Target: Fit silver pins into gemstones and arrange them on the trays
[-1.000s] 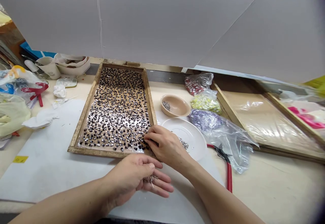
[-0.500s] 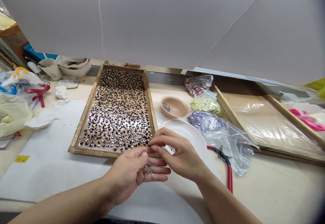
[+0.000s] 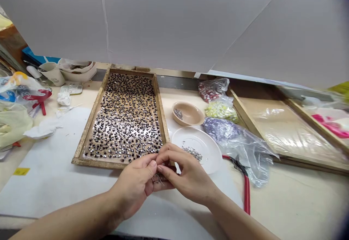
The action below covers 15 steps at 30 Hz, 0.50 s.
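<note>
My left hand (image 3: 136, 183) is palm up at the near edge of a wooden frame tray (image 3: 162, 120). Several thin metal pins (image 3: 158, 178) lie across its curled fingers, with the thumb bent over. My right hand (image 3: 188, 173) meets it from the right, thumb and forefinger pinched together at the left fingertips. Whatever is in that pinch is too small and covered to make out. Rows of tiny shiny black pieces (image 3: 127, 120) fill the film-lined tray. Just beyond my right hand, a white plate (image 3: 209, 142) bears a heap of similar metal pins (image 3: 193, 153).
Behind the plate stands a tan bowl (image 3: 193, 114) with small metal bits. Bags of red, yellow and purple pieces (image 3: 219, 129) lie beside it, near red-handled pliers (image 3: 246, 192). At right is a film-covered wooden tray (image 3: 272, 123); a grey-white panel (image 3: 163, 22) hangs low behind.
My right hand has shifted slightly left and closed in against the left fingers, covering more of them. The pins on the plate show more now. The view has moved slightly.
</note>
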Each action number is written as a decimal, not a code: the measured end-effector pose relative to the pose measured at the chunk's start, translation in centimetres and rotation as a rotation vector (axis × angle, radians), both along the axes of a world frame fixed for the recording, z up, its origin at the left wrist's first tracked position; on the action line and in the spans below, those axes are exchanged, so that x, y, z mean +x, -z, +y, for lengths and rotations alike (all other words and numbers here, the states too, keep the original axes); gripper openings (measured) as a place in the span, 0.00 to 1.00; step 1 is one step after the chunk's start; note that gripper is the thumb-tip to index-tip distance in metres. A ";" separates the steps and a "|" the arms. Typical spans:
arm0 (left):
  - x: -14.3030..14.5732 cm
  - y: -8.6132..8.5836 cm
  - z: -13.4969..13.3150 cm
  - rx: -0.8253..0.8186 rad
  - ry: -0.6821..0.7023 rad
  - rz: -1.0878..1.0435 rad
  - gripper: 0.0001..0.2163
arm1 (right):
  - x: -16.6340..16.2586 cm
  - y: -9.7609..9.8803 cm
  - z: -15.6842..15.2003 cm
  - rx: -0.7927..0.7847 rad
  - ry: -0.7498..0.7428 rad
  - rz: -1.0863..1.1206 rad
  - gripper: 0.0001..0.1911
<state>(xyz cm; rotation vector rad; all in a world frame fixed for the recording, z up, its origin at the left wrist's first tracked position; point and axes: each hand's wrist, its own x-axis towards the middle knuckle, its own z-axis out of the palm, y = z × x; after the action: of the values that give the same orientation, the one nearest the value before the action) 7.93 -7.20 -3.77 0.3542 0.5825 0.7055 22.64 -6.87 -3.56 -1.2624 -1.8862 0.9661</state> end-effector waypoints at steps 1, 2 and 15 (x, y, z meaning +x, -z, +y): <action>0.0 0.1 0.0 -0.001 0.003 -0.002 0.10 | 0.0 0.0 0.0 -0.008 -0.002 0.006 0.07; 0.0 0.1 0.0 0.000 0.002 -0.003 0.10 | -0.1 0.0 0.0 -0.016 -0.004 0.009 0.07; -0.2 0.1 -0.2 -0.041 0.256 0.222 0.18 | 2.3 0.3 1.3 0.150 0.032 -0.166 0.06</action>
<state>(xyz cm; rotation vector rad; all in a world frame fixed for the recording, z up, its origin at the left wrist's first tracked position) 7.77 -7.42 -3.82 0.4630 0.7451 0.4102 24.91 -5.56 -3.84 -1.3121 -2.0174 0.7073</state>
